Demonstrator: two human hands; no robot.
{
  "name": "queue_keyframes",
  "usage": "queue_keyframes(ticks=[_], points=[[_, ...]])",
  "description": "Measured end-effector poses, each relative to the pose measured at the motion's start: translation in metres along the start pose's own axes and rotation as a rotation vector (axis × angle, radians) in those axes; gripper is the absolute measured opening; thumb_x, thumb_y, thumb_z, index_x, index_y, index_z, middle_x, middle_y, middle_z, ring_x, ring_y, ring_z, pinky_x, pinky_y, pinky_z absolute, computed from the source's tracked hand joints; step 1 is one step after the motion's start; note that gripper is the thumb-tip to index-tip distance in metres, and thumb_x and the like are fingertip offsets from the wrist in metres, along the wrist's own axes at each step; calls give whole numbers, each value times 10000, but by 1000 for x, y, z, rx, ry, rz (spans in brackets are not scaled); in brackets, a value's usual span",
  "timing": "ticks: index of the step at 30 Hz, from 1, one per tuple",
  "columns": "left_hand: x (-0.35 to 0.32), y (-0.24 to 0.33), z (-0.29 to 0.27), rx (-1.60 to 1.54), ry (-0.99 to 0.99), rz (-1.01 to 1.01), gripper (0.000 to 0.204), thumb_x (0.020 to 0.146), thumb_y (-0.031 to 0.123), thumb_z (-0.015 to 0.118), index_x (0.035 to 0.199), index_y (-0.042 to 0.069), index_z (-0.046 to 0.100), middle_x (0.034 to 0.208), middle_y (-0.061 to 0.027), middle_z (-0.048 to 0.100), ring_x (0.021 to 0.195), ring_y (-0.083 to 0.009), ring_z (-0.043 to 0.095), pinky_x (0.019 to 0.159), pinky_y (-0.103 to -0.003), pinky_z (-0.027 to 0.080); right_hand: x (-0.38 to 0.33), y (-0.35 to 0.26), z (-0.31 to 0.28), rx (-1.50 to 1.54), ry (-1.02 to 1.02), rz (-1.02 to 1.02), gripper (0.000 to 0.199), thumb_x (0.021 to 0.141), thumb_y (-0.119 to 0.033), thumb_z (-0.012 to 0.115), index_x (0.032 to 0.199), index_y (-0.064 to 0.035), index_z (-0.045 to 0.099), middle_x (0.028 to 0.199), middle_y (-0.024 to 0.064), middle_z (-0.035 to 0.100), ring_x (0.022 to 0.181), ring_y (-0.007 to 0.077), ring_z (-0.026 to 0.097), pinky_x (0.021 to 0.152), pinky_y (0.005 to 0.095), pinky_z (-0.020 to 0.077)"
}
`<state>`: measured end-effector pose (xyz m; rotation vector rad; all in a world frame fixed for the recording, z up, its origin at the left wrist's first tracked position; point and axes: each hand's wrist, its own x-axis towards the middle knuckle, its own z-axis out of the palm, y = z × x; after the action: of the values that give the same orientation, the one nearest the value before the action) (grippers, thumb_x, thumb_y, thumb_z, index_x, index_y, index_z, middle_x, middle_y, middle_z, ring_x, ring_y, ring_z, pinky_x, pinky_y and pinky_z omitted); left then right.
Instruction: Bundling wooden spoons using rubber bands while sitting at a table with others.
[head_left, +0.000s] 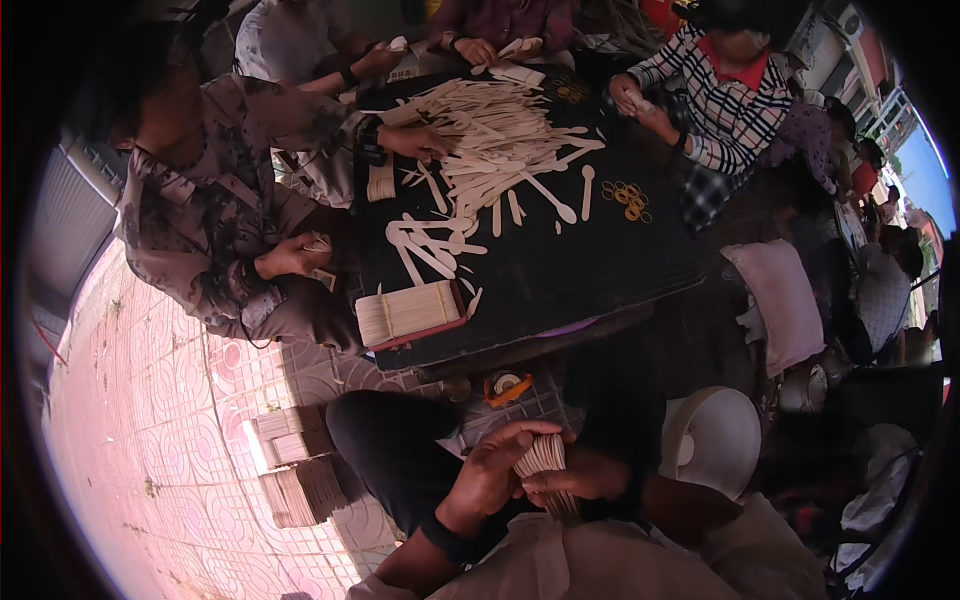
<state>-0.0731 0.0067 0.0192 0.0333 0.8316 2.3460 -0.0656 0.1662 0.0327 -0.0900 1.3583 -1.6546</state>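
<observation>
My left hand [495, 462] and my right hand [578, 475] are closed together around a stack of pale wooden spoons [543, 455], held over my lap near the bottom of the view. The left hand wraps the stack from the left and above. The right hand grips it from below and the right. In front of me stands a black table [580, 270] with a big loose pile of wooden spoons [495, 135] at its far side. A banded bundle of spoons [408, 312] lies at the table's near left corner.
Several other people sit around the table handling spoons; one at the left [215, 210] reaches into the pile. Rubber bands [628, 197] lie on the table's right. Stacked bundles [300, 465] sit on the tiled floor at left. A white bowl [715, 435] and a tape roll [507, 386] are nearby.
</observation>
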Motion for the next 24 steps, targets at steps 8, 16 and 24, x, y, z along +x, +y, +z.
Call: queue_keyframes(ticks=[8,16,24], points=[[52,74,20,396,93,174,357,937,233,421,1155,-38,497,1111,-164,566,1024,-215,541,899,-311,412,20,-54,-37,249,44,-344,179,874,-131,547,1008,-20,506,782,72,591,632,110,548,593,256,462],[153,172,-17,1286,267,127,262,876,186,517,1032,-22,556,900,-104,635,821,-165,605,709,-291,464,46,-101,-144,468,107,-475,242,799,-207,637,780,18,550,793,166,575,614,179,546,595,319,460],[293,169,-76,1887,578,219,278,785,136,557,1031,6,559,1007,-212,587,937,-358,566,802,-397,453,87,-92,-201,582,-32,-408,217,802,-204,637,847,-7,556,829,150,599,643,165,567,584,299,475]])
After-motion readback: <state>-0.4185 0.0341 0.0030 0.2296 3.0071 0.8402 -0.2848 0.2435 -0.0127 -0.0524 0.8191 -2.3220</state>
